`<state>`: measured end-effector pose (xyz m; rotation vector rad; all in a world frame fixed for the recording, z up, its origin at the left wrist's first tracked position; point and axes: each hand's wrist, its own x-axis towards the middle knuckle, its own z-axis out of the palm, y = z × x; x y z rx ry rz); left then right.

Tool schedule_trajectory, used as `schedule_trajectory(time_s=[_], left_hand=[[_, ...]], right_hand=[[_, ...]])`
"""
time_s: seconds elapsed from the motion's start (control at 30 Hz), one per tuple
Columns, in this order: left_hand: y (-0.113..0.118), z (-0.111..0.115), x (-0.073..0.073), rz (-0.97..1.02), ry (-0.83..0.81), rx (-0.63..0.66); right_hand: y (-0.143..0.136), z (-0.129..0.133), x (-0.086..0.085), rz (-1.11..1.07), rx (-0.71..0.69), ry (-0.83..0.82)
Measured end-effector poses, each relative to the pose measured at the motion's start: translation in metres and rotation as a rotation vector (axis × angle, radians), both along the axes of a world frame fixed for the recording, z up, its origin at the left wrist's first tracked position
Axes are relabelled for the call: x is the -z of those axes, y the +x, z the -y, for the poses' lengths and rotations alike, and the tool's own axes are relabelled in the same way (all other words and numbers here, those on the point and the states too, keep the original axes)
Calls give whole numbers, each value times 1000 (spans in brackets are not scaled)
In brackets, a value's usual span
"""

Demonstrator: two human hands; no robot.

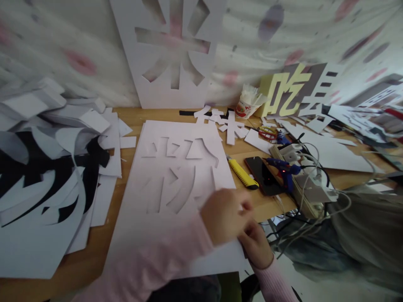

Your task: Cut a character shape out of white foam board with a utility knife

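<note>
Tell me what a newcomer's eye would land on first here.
First, the tall white panel with a big character cut out, standing at the back against the spotted cloth. Then the blurred left hand and the right hand, close together at the lower right of the white sheet; above them lies the bright yellow cutter.

Backdrop: a whitish fabric curtain [245,25], printed with pink and grey-purple spots, hung in loose folds behind the desk [75,262].
Desktop: light-brown wood grain ran up close to the curtain.
Floor [315,289]: a pale patch showed at lower right.
Light: it fell soft and muted.
</note>
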<state>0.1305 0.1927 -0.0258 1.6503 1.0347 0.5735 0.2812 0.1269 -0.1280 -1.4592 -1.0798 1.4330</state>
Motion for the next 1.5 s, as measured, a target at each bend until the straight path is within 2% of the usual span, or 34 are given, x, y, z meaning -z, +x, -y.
schedule_trajectory(time_s=[0.03,0.13,0.2,0.27,0.37,0.43,0.63,0.8,0.9,1.17,1.4,1.5], left_hand=[[-23,-7,4,-69,30,-91],[-80,-29,14,-300,126,-240],[-105,-42,20,-481,215,-335],[-118,-50,25,-556,284,-328],[-117,-54,30,-618,393,-245],[-109,-56,33,-682,402,-230],[-94,-66,35,-685,318,-288],[-96,-77,32,-585,231,-396],[-102,-86,30,-515,154,-401],[-107,-115,20,-442,-128,-252],[-97,-135,1,-629,-392,-58],[-91,-140,-7,-685,-480,-39]], right_hand=[[-4,2,-5,-16,14,-15],[-14,5,-20,-89,49,-69],[-19,4,-27,-128,67,-74],[-20,4,-32,-154,89,-61],[-20,4,-34,-183,128,-26],[-19,5,-33,-184,153,-9],[-17,8,-28,-152,169,32],[-17,9,-27,-171,154,47],[-17,8,-28,-164,145,30],[-17,9,-27,-144,167,30],[-18,9,-27,-121,146,25],[-18,9,-26,-105,142,15]])
